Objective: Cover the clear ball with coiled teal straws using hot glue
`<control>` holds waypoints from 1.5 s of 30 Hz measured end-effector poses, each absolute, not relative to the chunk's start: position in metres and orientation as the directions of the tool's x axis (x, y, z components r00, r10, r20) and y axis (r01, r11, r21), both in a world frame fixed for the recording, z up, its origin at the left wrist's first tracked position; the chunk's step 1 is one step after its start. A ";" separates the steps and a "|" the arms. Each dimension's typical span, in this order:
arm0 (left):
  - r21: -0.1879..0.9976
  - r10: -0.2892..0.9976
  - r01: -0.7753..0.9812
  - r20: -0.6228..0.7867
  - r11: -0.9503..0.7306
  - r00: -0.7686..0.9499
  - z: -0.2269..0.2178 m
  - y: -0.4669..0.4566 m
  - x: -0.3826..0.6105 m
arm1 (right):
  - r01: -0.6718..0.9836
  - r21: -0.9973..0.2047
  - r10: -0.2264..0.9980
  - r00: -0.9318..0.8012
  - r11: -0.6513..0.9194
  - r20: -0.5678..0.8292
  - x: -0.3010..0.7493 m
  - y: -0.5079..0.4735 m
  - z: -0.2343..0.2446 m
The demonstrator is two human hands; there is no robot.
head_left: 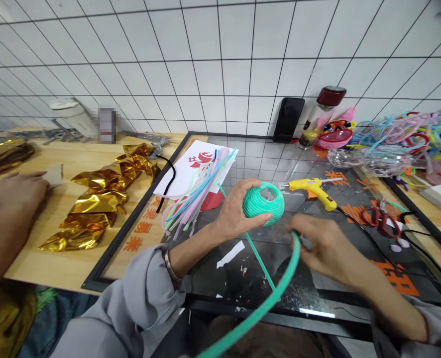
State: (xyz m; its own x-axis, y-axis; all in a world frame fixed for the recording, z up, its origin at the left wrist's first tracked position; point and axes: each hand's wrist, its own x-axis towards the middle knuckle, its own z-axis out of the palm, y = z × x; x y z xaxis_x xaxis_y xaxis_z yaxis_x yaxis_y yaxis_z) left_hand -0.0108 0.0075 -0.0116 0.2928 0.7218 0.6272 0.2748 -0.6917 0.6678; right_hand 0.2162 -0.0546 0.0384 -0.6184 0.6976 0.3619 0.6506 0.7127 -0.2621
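Note:
My left hand grips a small round green pot of coiled fuzzy pipe cleaner, its round opening tilted up toward me. To the right of it, my right hand pinches a long green pipe cleaner that curves down toward the bottom edge of the view. A second thin green strand lies on the tabletop beneath the pot. Just beyond my right hand is a yellow hot glue gun, nozzle pointing left. Pastel pipe cleaners rest left of the pot on white paper.
Red-handled scissors and black cords lie at right. Behind stand a phone and a bottle, beside heaped pipe cleaners. Crumpled gold foil lies at left, where another person's hand rests. A black-framed panel covers the table.

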 end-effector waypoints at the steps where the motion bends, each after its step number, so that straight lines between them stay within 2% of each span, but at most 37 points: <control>1: 0.666 0.720 0.274 0.628 -0.694 0.296 -0.012 0.008 -0.011 | 0.641 -0.336 0.717 -0.542 0.690 0.438 0.222 -0.051 0.041; 3: 0.657 0.712 0.274 0.632 -0.702 0.306 -0.013 0.008 -0.011 | 0.622 -0.435 0.740 -0.393 0.651 0.545 0.233 -0.043 0.042; 6: 0.638 0.691 0.267 0.649 -0.722 0.319 -0.014 0.010 -0.012 | 0.576 -0.545 0.757 -0.216 0.609 0.617 0.241 -0.035 0.038; 14: 0.575 0.629 0.258 0.690 -0.777 0.357 -0.016 0.015 -0.013 | 0.434 -0.744 0.793 0.101 0.508 0.601 0.237 -0.019 0.017; 16: 0.568 0.624 0.258 0.691 -0.781 0.366 -0.016 0.015 -0.013 | 0.412 -0.761 0.781 0.164 0.501 0.603 0.234 -0.018 0.018; 18: 0.566 0.618 0.250 0.696 -0.786 0.366 -0.015 0.016 -0.013 | 0.457 -0.699 0.735 0.133 0.550 0.665 0.228 -0.021 0.022; 21: 0.572 0.621 0.244 0.695 -0.783 0.362 -0.014 0.016 -0.013 | 0.564 -0.454 0.595 -0.085 0.690 0.799 0.214 -0.027 0.027; 24: 0.596 0.657 0.279 0.657 -0.753 0.369 -0.012 0.014 -0.013 | 0.555 -0.235 0.417 -0.227 0.798 0.880 0.199 -0.029 0.025; 26: 0.612 0.683 0.305 0.630 -0.730 0.369 -0.011 0.012 -0.013 | 0.554 -0.173 0.349 -0.229 0.815 0.909 0.191 -0.027 0.021; 28: 0.619 0.695 0.317 0.620 -0.718 0.363 -0.009 0.011 -0.013 | 0.542 -0.150 0.331 -0.253 0.827 0.909 0.187 -0.024 0.019; 32: 0.606 0.680 0.309 0.641 -0.733 0.356 -0.009 0.010 -0.012 | 0.480 -0.211 0.373 -0.271 0.852 0.887 0.184 -0.022 0.021; 37: 0.585 0.652 0.288 0.669 -0.758 0.358 -0.008 0.009 -0.012 | 0.463 -0.483 0.572 -0.064 0.743 0.818 0.183 -0.028 0.027; 39: 0.599 0.651 0.260 0.664 -0.757 0.368 -0.007 0.009 -0.012 | 0.459 -0.554 0.630 -0.016 0.695 0.777 0.183 -0.030 0.028; 42: 0.598 0.635 0.226 0.672 -0.769 0.381 -0.007 0.009 -0.012 | 0.442 -0.584 0.658 -0.017 0.681 0.753 0.183 -0.030 0.028; 45: 0.587 0.621 0.216 0.685 -0.780 0.379 -0.008 0.009 -0.012 | 0.407 -0.543 0.612 -0.051 0.735 0.789 0.184 -0.028 0.025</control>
